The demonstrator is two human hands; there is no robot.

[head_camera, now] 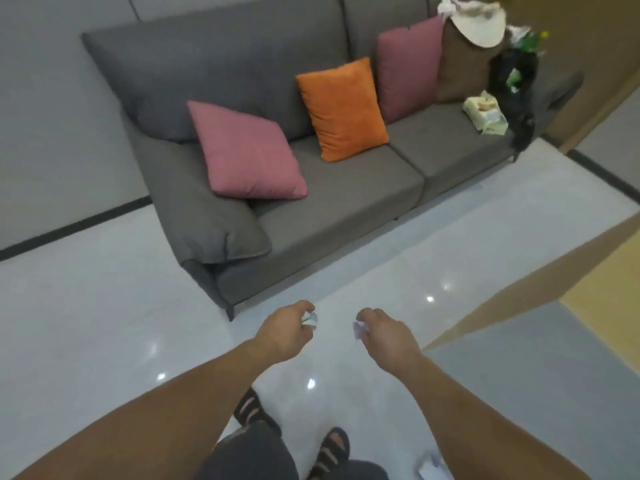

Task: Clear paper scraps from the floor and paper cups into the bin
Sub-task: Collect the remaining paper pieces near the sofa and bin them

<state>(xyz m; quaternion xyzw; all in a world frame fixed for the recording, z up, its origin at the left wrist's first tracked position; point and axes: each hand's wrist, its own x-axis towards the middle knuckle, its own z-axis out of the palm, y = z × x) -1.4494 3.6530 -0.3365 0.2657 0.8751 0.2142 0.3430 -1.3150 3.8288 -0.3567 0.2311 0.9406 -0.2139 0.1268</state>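
Both my arms reach forward over the glossy white floor (pixel 104 306) in front of a grey sofa. My left hand (pixel 285 329) grips a crumpled white paper scrap (pixel 310 319) that sticks out past its fingers. My right hand (pixel 388 332) pinches another small white paper scrap (pixel 360 328) at its fingertips. A further white paper scrap (pixel 431 470) lies on the floor at the bottom edge, beside my right forearm. No bin and no paper cup are in view.
The grey sofa (pixel 332 209) carries two pink cushions, an orange cushion (pixel 343 110), a brown bag, a tissue pack (pixel 485 114) and dark clothes. A wooden table (pixel 571 271) edge juts in at the right. My sandalled feet (pixel 294 434) stand below.
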